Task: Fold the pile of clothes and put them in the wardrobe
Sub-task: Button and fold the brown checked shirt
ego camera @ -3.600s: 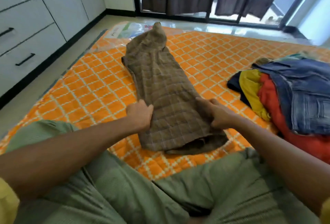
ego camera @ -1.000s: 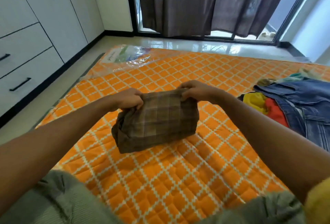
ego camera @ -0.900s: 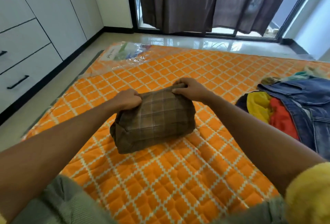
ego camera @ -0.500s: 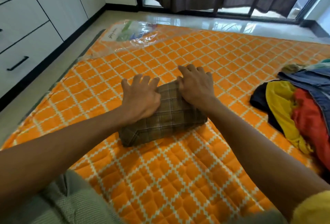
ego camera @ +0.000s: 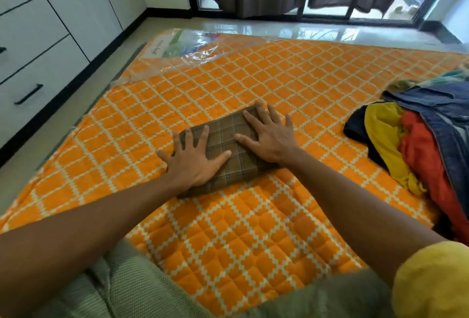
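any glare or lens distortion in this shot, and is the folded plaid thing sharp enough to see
Head view: daylight from the glass door glares off the glossy floor and the plastic wrap at the mattress corner. Head view: the wide lens bends the wardrobe drawers and stretches the forearms near the edges. Head view: the folded plaid cloth under the left hand and right hand is sharp; its checks read clearly.

1. Pile of clothes (ego camera: 431, 145): cut off by the right edge.
2. Folded brown cloth (ego camera: 228, 150): both ends hidden under the left hand (ego camera: 195, 163) and right hand (ego camera: 271, 137).
3. Wardrobe (ego camera: 38, 46): cut off at the left edge.
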